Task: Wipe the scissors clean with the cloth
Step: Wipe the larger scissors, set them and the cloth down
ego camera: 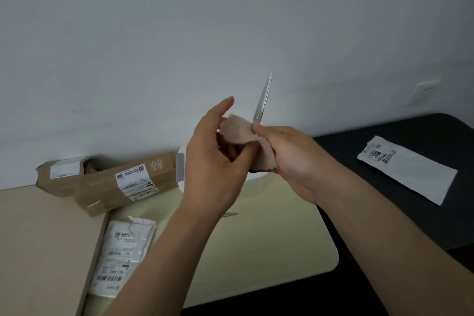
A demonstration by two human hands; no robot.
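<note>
Mid-frame, scissors (262,100) are gripped by right hand (289,159), cloth (237,131) pinched by left hand (213,161); wiping underway, blades due next

Near the centre of the frame I hold a pair of scissors (262,102) upright, their slim silver blades closed together and pointing up and slightly right against the pale wall, the small pivot screw visible just above my grip. Their handles are hidden. Just below and left of the blades is a small, soft, pinkish-beige cloth (239,133), crumpled and bunched, its lower folds hanging down in shadow at mid-frame.
</note>
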